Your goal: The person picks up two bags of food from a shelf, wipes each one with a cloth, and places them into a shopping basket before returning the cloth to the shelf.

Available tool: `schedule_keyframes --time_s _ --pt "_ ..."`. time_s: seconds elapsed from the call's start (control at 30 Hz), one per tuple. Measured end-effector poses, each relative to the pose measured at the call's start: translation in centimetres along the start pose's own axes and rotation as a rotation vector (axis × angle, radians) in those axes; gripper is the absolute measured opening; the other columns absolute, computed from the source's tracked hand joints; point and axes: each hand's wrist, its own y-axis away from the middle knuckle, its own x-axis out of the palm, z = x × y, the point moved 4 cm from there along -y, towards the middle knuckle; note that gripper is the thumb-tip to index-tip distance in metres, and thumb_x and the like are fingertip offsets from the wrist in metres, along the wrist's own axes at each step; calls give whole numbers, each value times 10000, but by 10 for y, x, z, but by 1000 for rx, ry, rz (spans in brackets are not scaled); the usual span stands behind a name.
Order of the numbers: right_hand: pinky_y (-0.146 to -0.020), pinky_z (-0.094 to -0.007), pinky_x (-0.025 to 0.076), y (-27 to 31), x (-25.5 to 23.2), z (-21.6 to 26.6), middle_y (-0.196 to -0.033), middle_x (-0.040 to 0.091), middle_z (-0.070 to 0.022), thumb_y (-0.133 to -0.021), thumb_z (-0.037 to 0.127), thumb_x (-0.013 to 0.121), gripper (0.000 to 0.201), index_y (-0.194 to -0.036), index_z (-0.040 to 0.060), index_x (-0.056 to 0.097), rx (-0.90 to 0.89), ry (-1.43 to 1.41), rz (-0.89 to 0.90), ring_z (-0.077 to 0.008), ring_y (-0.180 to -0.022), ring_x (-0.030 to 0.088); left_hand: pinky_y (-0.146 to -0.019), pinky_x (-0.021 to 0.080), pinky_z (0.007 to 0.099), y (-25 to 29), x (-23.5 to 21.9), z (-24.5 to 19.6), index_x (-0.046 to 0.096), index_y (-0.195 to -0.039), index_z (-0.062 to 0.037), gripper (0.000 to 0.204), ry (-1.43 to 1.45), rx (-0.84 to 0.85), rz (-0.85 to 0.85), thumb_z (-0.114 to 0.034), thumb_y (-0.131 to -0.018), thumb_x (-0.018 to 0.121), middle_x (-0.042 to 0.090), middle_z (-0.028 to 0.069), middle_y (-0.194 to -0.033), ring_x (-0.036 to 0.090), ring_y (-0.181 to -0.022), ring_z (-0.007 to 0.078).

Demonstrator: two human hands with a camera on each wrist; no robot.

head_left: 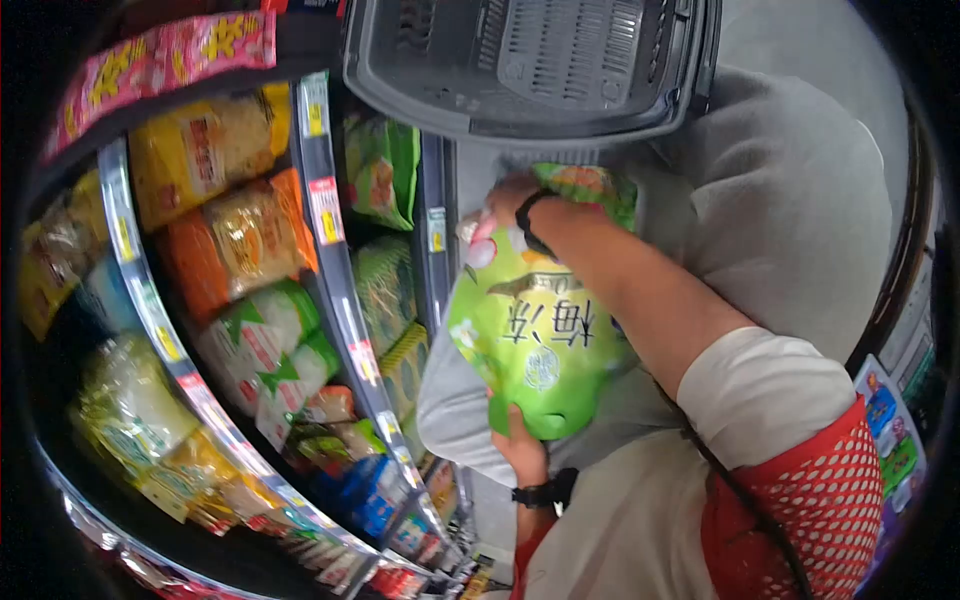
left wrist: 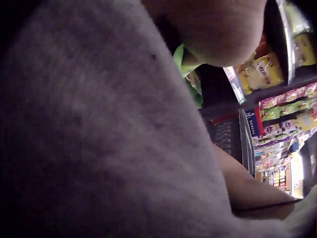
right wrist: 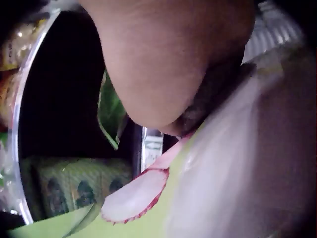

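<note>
A green bag with white and dark lettering [head_left: 540,340] lies over the person's grey-clad lap in the head view. At its lower end the left hand [head_left: 522,455] grips it, thumb on the front. Bent over the bag's upper left edge, the right hand [head_left: 515,198] holds it there; most of its fingers are hidden. Another green packet [head_left: 590,182] shows beside the right wrist. The left wrist view has the left hand's base [left wrist: 223,37] above grey cloth. In the right wrist view the right hand [right wrist: 163,64] meets the bag's edge [right wrist: 148,198].
Shelves of packaged snacks [head_left: 240,240] with price strips [head_left: 325,210] stand on the left. A dark plastic basket [head_left: 530,125] is at the top, beyond the right hand. Pink packets [head_left: 165,65] hang at the upper left. A colourful printed sheet [head_left: 890,430] is at the far right.
</note>
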Motion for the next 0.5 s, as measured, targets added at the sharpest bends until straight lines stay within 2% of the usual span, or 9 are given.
schedule_keyframes --time_s 0.07,0.1,0.13,0.23,0.3,0.37,0.43,0.5 --pt "-1111 -449 375 3 8 -51 -1423 544 -137 -963 352 459 464 -1355 130 570 62 -80 -256 -306 -1338 489 -1009 413 327 1 4 0 441 -1424 73 465 145 -46 -57 -92 -997 522 546 126 -1355 527 -1164 194" --pt "-1121 -450 368 17 2 -70 -1429 535 -149 -981 358 440 473 -1365 108 559 105 -181 -309 -313 -1339 485 -985 426 327 2 4 2 480 -1395 71 447 224 -70 -82 -109 -992 549 572 114 -1312 544 -1119 190" --pt "-1140 -454 345 65 -23 -69 -1459 490 -179 -1004 385 405 505 -1380 74 531 191 -303 -172 -338 -1354 460 -978 430 330 3 1 7 496 -1370 66 424 215 -98 -59 -109 -989 555 578 111 -1295 548 -1107 192" --pt "-1156 -460 314 78 2 -72 -1450 495 -193 -1023 386 387 492 -1382 81 528 216 -229 -182 -349 -1379 426 -953 447 338 -6 -3 19 544 -1286 49 345 225 -151 -10 -110 -981 571 596 103 -1236 560 -1069 194" --pt "-1140 -484 312 89 15 -41 -1446 499 -192 -1013 396 421 476 -1329 77 578 -87 -182 -354 -373 -1367 429 -908 454 332 -7 0 18 570 -1233 53 296 338 -140 -65 -108 -985 574 621 98 -1165 563 -1015 182" --pt "-1087 -540 357 107 35 7 -1383 544 -205 -976 423 471 541 -1357 44 538 -485 52 -544 -399 -1282 504 -879 453 328 -5 3 21 576 -1214 68 281 470 -136 -121 -101 -990 569 639 100 -1124 564 -979 174" --pt "-1106 -550 317 144 52 59 -1446 485 -189 -974 444 493 571 -1403 67 495 -820 281 -295 -390 -1303 476 -904 446 330 -4 1 19 552 -1250 71 307 429 -156 -78 -90 -989 556 629 111 -1160 562 -1011 182" --pt "-1113 -554 296 206 46 112 -1509 425 -169 -1004 386 475 540 -1470 119 427 -660 -97 -97 -396 -1356 420 -947 432 326 -6 -3 17 515 -1320 71 362 278 -142 31 -77 -990 537 610 121 -1220 556 -1064 190"
